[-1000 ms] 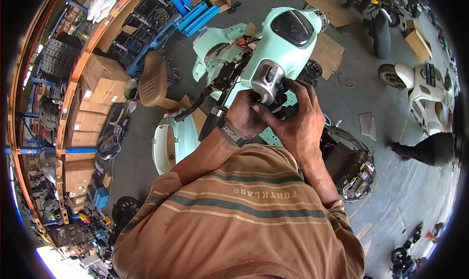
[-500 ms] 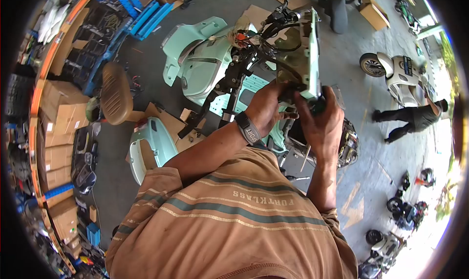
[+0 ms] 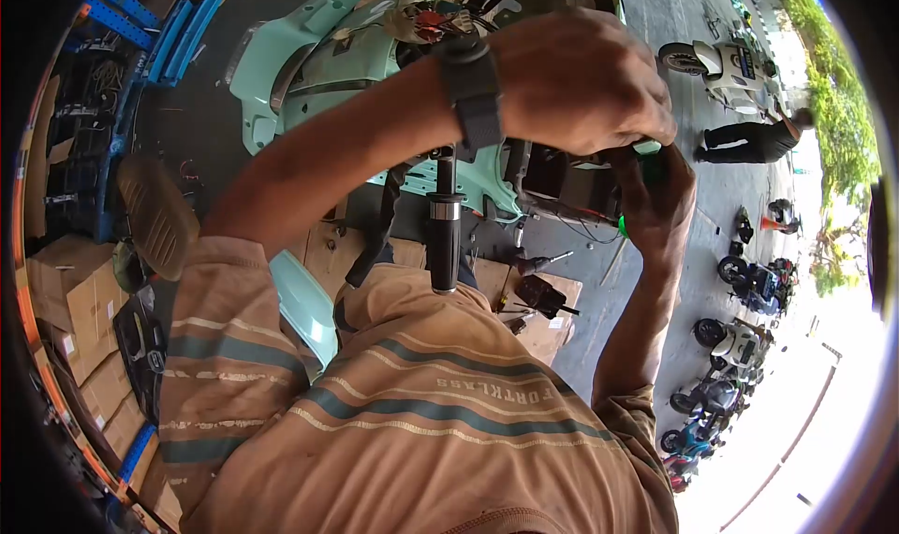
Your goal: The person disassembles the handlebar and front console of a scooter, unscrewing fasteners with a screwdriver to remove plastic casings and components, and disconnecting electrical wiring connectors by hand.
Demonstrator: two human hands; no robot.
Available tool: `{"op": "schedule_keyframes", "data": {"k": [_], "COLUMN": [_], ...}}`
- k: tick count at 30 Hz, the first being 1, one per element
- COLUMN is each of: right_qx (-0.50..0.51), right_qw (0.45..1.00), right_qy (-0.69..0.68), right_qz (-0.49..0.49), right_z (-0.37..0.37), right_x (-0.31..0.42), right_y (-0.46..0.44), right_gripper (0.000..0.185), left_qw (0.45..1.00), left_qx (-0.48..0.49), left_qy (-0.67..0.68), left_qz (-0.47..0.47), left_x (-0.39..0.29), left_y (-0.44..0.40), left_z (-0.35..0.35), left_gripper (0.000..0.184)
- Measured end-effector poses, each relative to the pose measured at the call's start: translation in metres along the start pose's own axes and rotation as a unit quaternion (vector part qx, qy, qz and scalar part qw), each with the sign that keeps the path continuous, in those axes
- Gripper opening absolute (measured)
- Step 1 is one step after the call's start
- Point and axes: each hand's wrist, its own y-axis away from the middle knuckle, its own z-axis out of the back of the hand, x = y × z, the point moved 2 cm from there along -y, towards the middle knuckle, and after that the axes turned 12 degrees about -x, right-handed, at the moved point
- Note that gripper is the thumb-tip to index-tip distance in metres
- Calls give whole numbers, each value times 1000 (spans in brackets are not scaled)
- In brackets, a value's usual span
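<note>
Now raised: left hand [image 3: 585, 85], fingertips hidden, hold indeterminable; right hand [image 3: 661, 202], gripping mostly obscured green object [image 3: 652, 162]; mint-green scooter [image 3: 346, 64], wiring [image 3: 436, 23] exposed, cut off at upper edge.

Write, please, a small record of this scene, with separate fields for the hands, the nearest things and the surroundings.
Left hand: fingers curled, dark band on the wrist
Right hand: beside the left, at a small green item
Grip: mostly hidden, cannot be told
Nearest vehicle: mint-green scooter, partly behind the left forearm
Image left: brown seat, cardboard boxes
Image right: person in dark clothes, white scooter, parked motorcycles
</note>
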Motion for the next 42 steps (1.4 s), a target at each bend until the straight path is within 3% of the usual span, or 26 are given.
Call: {"op": "schedule_keyframes", "data": {"k": [2,4,6,9,14,20,23,24,30,35,40,42], "right_qx": [31,46,39,28,38,69,58,81,92,19,66,74], "right_qw": [999,997,999,997,997,991,995,994,990,965,980,972], "right_qy": [36,50,33,42,-11,-13,-76,-62,-83,-231,-158,-195], "right_qz": [8,-36,1,53,73,115,-21,-25,-61,-119,-103,-112], "right_z": [1,1,-4,-8,-13,-14,-10,-5,-10,-27,-27,-33], "right_x": [3,2,-2,-3,-6,-13,-27,-31,-30,-26,12,41], "right_y": [-6,-6,-8,-13,-18,-9,-6,-6,7,17,25,28], "right_gripper": [40,40,39,36,31,28,28,29,33,40,46,48], "left_qw": [991,991,974,943,955,965,975,976,984,984,975,971], "left_qx": [112,93,194,270,173,193,177,193,157,160,207,220], "left_qy": [66,72,-30,-52,-26,65,77,82,77,78,78,94], "left_qz": [-26,-70,-117,-187,-238,-167,-106,-58,-30,-17,5,9], "left_x": [14,15,11,12,22,30,47,56,52,56,75,80], "left_y": [-12,-17,-24,-24,-5,14,30,39,58,62,50,40], "left_z": [-3,-8,-6,-10,-6,3,11,14,4,-10,-28,-39], "left_gripper": [26,24,23,23,29,34,35,35,34,33,28,28]}}
